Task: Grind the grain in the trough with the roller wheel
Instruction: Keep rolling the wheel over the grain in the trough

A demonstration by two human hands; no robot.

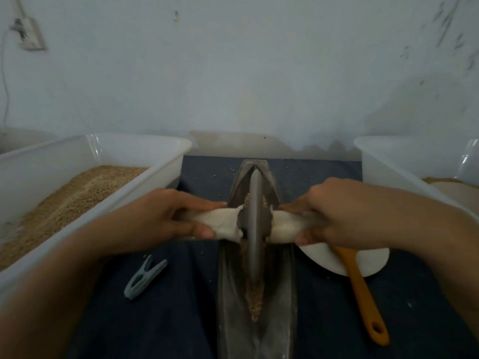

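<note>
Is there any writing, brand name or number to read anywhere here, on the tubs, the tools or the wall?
None: no frame shows readable text.
The two white tubs, the trough, the roller wheel, the orange spoon and the clothes peg carry no visible lettering.
The wall socket is too blurred to tell.
</note>
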